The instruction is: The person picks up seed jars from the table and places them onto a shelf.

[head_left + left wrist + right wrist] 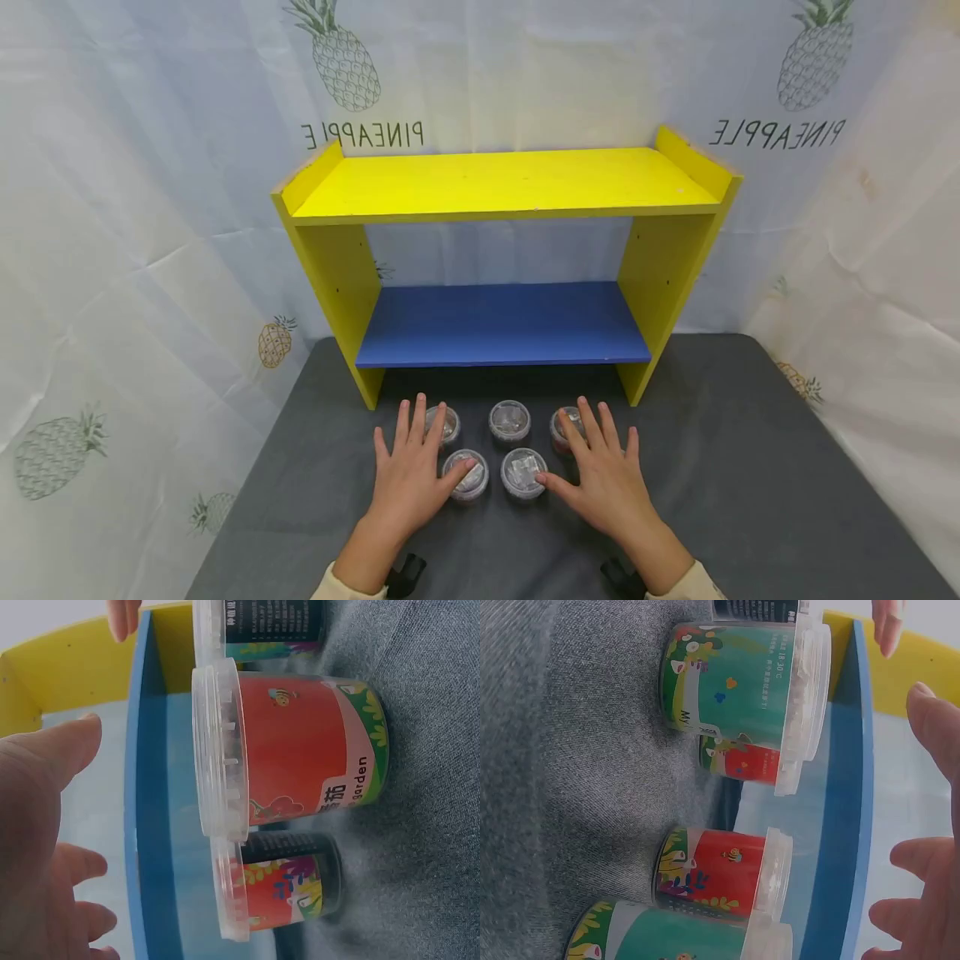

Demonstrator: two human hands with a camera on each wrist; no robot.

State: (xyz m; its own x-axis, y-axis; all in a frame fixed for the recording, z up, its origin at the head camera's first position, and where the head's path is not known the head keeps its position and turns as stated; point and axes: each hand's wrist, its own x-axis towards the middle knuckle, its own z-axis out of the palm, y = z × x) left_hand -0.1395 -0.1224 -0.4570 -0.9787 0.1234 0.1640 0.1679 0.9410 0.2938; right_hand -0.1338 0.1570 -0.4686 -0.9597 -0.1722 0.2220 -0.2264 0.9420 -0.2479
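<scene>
Both hands are spread flat above several small clear-lidded plastic cups on the dark tabletop. In the head view my left hand [408, 479] hovers over the left cups, covering part of the back-left cup [450, 423]; its thumb overlaps the front-left cup [465, 479]. My right hand [607, 483] partly hides the back-right cup [561, 433], and its thumb tip overlaps the edge of the front-right cup [523, 473]. A middle cup [510, 421] stands behind. The wrist views show red-labelled [292, 750] and green-labelled cups [735, 682], upright below the fingers with a gap between.
Behind the cups stands a yellow shelf unit [502, 179] with a blue lower shelf board [502, 325]. The dark cloth-covered table [750, 500] extends to both sides. White pineapple-print curtains [150, 208] hang around the back and sides.
</scene>
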